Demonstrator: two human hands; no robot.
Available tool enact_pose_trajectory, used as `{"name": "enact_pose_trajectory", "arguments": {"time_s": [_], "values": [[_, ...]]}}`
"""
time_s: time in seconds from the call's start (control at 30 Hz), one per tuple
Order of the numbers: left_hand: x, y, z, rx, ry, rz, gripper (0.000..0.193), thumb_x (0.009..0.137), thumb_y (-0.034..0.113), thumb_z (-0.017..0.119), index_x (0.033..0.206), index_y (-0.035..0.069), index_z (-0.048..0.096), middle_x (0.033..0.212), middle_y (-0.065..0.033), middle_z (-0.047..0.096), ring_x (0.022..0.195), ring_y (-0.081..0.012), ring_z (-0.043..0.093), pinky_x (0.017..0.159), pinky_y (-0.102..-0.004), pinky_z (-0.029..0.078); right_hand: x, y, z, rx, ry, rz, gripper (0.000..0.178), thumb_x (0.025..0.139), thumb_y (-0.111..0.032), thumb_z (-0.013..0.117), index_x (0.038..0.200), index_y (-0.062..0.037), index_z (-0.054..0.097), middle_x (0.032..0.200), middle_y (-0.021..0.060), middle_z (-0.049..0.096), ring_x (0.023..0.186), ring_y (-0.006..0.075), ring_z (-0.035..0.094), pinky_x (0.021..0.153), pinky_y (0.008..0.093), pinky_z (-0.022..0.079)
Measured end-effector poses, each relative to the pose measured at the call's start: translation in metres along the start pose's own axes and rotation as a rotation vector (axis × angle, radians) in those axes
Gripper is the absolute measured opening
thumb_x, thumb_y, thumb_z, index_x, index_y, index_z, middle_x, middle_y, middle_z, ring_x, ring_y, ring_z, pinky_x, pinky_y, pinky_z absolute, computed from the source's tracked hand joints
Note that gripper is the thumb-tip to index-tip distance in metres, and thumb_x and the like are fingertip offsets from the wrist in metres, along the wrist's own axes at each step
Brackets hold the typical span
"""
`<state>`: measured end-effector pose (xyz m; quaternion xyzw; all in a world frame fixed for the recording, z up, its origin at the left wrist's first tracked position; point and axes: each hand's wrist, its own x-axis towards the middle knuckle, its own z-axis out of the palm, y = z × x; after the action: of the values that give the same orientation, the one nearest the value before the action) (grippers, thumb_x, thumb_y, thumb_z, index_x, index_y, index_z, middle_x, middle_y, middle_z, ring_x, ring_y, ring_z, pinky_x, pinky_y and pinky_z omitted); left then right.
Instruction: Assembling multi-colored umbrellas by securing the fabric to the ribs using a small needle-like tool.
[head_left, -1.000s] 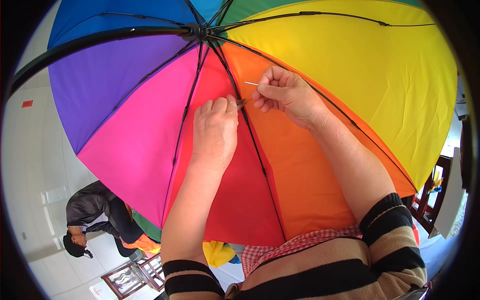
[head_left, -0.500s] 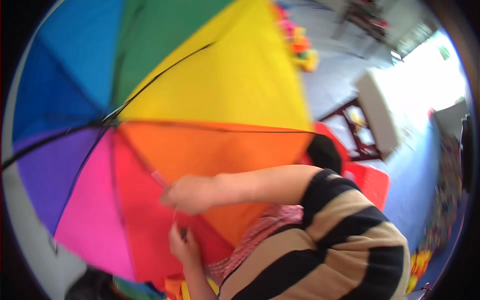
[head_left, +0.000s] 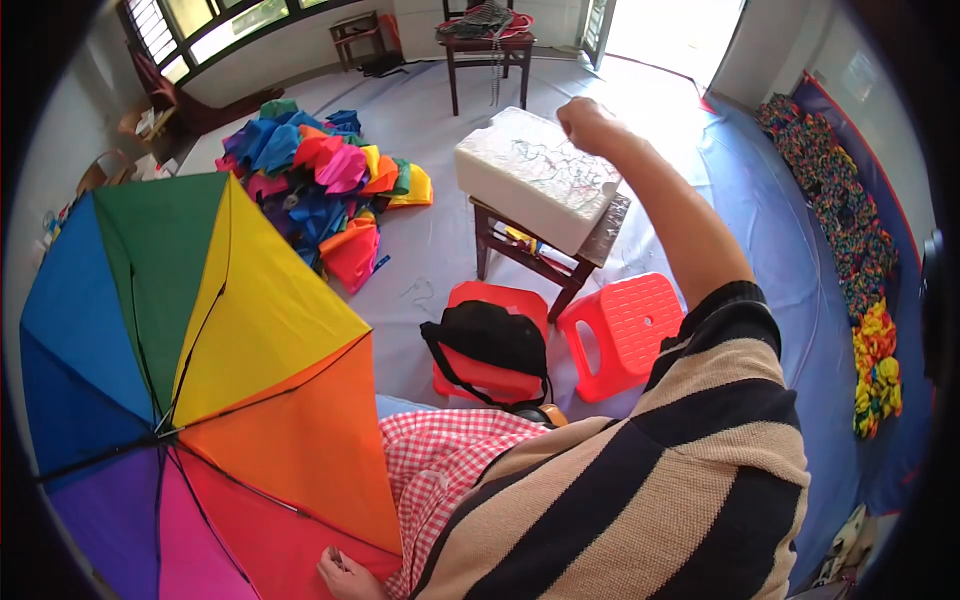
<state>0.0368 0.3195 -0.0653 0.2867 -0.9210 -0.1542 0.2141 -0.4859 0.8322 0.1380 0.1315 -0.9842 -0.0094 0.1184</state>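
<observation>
An open umbrella (head_left: 280,370) with rainbow-coloured panels lies inside-up at my left, its dark ribs meeting at a hub. Beside the edge of its red panel, my left hand (head_left: 345,575) is closed, with a small dark thing at the fingers that I cannot make out. My right arm is stretched out forward, and my right hand (head_left: 590,125) is closed above the far right part of a white foam box (head_left: 530,200). What its fingers hold, if anything, is hidden. Loose coloured threads (head_left: 555,160) lie across the top of the box.
The box rests on a dark wooden stool (head_left: 610,225). Two red plastic stools (head_left: 640,335) stand nearer, one bearing a black bag (head_left: 487,350). Colourful folded fabric (head_left: 320,170) is heaped on the floor; multicoloured bundles (head_left: 830,200) line the right side. A chair (head_left: 487,45) stands farther back.
My right hand has moved from over the umbrella, near my left hand, out to the foam box. The view has shifted, and the umbrella now appears lower and farther left.
</observation>
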Motion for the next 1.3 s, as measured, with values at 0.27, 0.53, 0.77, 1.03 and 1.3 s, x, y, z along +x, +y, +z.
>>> {"name": "enact_pose_trajectory", "arguments": {"time_s": [0.27, 0.53, 0.77, 1.03, 1.3], "values": [[0.012, 0.035, -0.009, 0.265, -0.052, 0.023, 0.019, 0.087, 0.015, 0.06, 0.101, 0.005, 0.066, 0.096, -0.015, 0.065, 0.087, -0.0336, 0.062, 0.076, -0.0407, 0.05, 0.011, 0.018, 0.05, -0.126, -0.148, 0.029, 0.019, 0.074, -0.001, 0.06, 0.089, -0.0028, 0.072, 0.101, 0.0185, 0.067, 0.093, 0.0326, 0.067, 0.079, 0.0388, 0.053], [0.01, 0.011, -0.001, 0.172, -0.093, 0.02, 0.018, 0.084, 0.003, 0.056, 0.101, -0.003, 0.057, 0.093, -0.0214, 0.058, 0.087, -0.0398, 0.058, 0.074, -0.0451, 0.046, 0.027, -0.034, 0.074, -0.302, -0.147, -0.204, 0.016, 0.077, 0.002, 0.057, 0.086, 0.0013, 0.07, 0.104, 0.0157, 0.063, 0.101, 0.0302, 0.059, 0.089, 0.0399, 0.046], [0.014, 0.023, -0.006, 0.128, -0.09, -0.056, 0.017, 0.083, 0.003, 0.056, 0.099, -0.004, 0.056, 0.091, -0.0212, 0.058, 0.087, -0.04, 0.058, 0.073, -0.0453, 0.046, 0.023, -0.046, 0.077, -0.319, -0.2, -0.085, 0.018, 0.081, -0.003, 0.056, 0.093, -0.0024, 0.069, 0.107, 0.0143, 0.061, 0.105, 0.0284, 0.057, 0.093, 0.0414, 0.043], [0.015, 0.022, -0.007, 0.188, -0.132, -0.138, 0.024, 0.085, 0.02, 0.062, 0.106, 0.008, 0.064, 0.099, -0.0179, 0.064, 0.089, -0.0359, 0.062, 0.077, -0.0427, 0.05, 0.048, -0.096, 0.11, -0.116, -0.061, -0.045, 0.024, 0.082, -0.005, 0.058, 0.106, -0.0073, 0.062, 0.112, 0.0133, 0.059, 0.109, 0.0296, 0.056, 0.093, 0.043, 0.045], [0.014, 0.011, 0.005, -0.005, -0.05, -0.075, 0.012, 0.086, 0.001, 0.054, 0.096, -0.006, 0.058, 0.089, -0.0205, 0.059, 0.084, -0.0374, 0.061, 0.07, -0.043, 0.05, 0.029, -0.085, 0.107, -0.191, -0.171, 0.077, 0.031, 0.081, -0.005, 0.06, 0.112, -0.0085, 0.057, 0.113, 0.014, 0.059, 0.111, 0.0317, 0.056, 0.092, 0.0425, 0.046]]}}
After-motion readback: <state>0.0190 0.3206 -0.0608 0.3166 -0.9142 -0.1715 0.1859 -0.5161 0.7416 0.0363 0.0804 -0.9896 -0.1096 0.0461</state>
